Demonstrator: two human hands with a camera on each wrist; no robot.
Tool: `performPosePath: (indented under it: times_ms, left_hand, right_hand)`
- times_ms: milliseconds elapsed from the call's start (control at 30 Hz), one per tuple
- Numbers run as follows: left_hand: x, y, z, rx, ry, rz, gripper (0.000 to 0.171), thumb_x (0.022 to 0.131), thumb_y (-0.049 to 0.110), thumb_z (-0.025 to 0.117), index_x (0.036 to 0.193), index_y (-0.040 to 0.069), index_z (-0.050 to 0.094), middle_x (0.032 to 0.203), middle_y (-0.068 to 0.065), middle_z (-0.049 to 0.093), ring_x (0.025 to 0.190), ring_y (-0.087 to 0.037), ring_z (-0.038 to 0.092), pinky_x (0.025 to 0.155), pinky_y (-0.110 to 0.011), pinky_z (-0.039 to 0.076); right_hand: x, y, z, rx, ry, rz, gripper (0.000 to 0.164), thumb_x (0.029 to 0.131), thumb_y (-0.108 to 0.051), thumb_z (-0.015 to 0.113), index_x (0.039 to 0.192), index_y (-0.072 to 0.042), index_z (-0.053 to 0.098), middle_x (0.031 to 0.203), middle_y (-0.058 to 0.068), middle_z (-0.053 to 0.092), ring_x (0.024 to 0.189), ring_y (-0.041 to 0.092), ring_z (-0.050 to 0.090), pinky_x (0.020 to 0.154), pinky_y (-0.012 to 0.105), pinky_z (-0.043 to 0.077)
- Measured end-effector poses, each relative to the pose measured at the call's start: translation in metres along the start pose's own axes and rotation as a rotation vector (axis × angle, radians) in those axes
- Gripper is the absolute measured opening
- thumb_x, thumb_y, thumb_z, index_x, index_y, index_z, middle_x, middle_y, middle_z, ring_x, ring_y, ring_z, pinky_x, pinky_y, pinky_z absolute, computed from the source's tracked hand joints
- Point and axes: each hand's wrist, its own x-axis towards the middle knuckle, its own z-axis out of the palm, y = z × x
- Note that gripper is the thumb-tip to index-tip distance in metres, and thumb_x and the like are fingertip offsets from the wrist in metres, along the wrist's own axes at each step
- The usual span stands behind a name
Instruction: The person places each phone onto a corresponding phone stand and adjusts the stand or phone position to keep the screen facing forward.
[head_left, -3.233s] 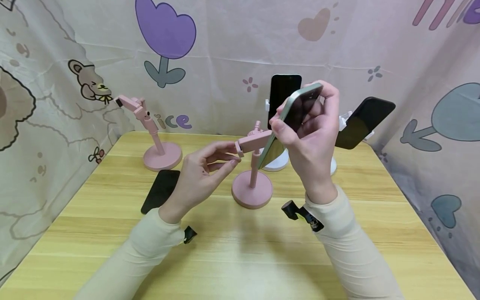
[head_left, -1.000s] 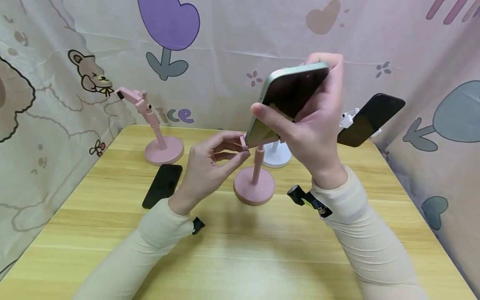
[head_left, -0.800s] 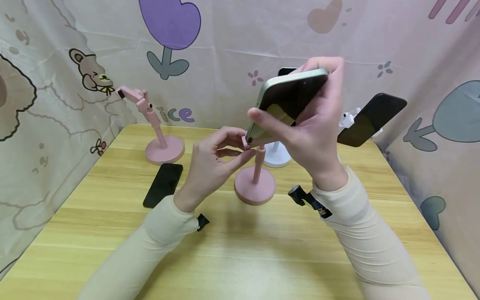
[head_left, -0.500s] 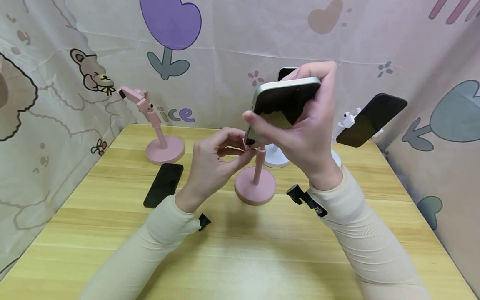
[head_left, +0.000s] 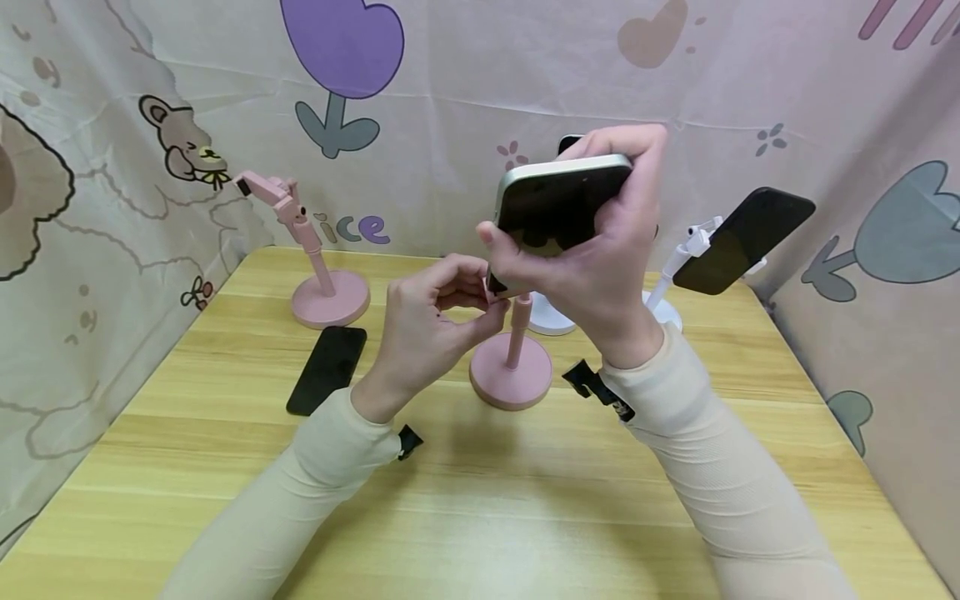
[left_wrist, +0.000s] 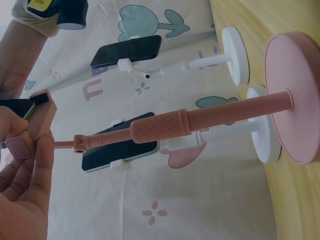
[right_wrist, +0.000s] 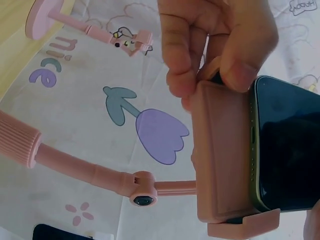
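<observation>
My left hand [head_left: 427, 333] pinches one end of the clamp [right_wrist: 225, 155] on the middle pink phone stand [head_left: 512, 372]. With thumb and fingers my right hand [head_left: 611, 250] grips a phone [head_left: 562, 200] with a pale green edge, tilted, its dark screen toward me. In the right wrist view the phone's long side lies against the clamp plate, beside the lower clamp lip [right_wrist: 245, 225]. The head view mostly hides the clamp behind the phone and hands. The left wrist view shows the stand's ribbed collar [left_wrist: 160, 126] and upright pole.
A black phone [head_left: 327, 371] lies flat on the wooden table [head_left: 480, 508], left of the stand. Another pink stand [head_left: 330, 298] stands at back left. Behind are two white stands, each bearing a phone; the right one's phone [head_left: 742, 242] leans outward. A patterned curtain [head_left: 465, 75] surrounds the table.
My right hand has brought the phone leftward against the clamp and turned its screen more toward me. My left hand has shifted slightly right, its thumb and fingers now pinching the clamp end.
</observation>
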Motion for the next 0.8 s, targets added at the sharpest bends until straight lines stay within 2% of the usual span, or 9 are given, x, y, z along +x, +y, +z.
performPosePath:
  times_ms: [200, 433, 800]
  left_hand:
    - [0.0005, -0.0004, 0.0002, 0.01, -0.002, 0.002, 0.026, 0.084, -0.012, 0.078, 0.109, -0.006, 0.073, 0.092, -0.015, 0.076, 0.084, -0.02, 0.077, 0.082, -0.029, 0.068]
    - [0.0003, -0.0015, -0.0001, 0.014, -0.004, 0.008, 0.023, 0.084, -0.012, 0.077, 0.106, -0.004, 0.072, 0.088, -0.011, 0.071, 0.084, -0.017, 0.077, 0.082, -0.029, 0.068]
    - [-0.0015, -0.0022, -0.0034, -0.01, -0.024, 0.013, 0.024, 0.085, -0.011, 0.079, 0.109, -0.005, 0.075, 0.091, -0.013, 0.074, 0.085, -0.022, 0.078, 0.084, -0.031, 0.068]
  right_hand:
    - [-0.0011, 0.0023, -0.0013, -0.022, -0.016, -0.011, 0.063, 0.063, -0.021, 0.093, 0.106, -0.011, 0.048, 0.099, -0.017, 0.054, 0.085, 0.024, 0.06, 0.082, 0.03, 0.052]
    - [-0.0047, 0.006, -0.0013, -0.047, -0.036, 0.005, 0.063, 0.06, -0.017, 0.094, 0.104, -0.009, 0.05, 0.095, -0.01, 0.057, 0.085, 0.024, 0.063, 0.087, 0.03, 0.05]
    - [-0.0051, 0.0094, -0.0036, -0.017, -0.103, -0.011, 0.061, 0.064, -0.013, 0.092, 0.106, -0.008, 0.049, 0.089, 0.0, 0.058, 0.082, 0.022, 0.064, 0.082, 0.029, 0.053]
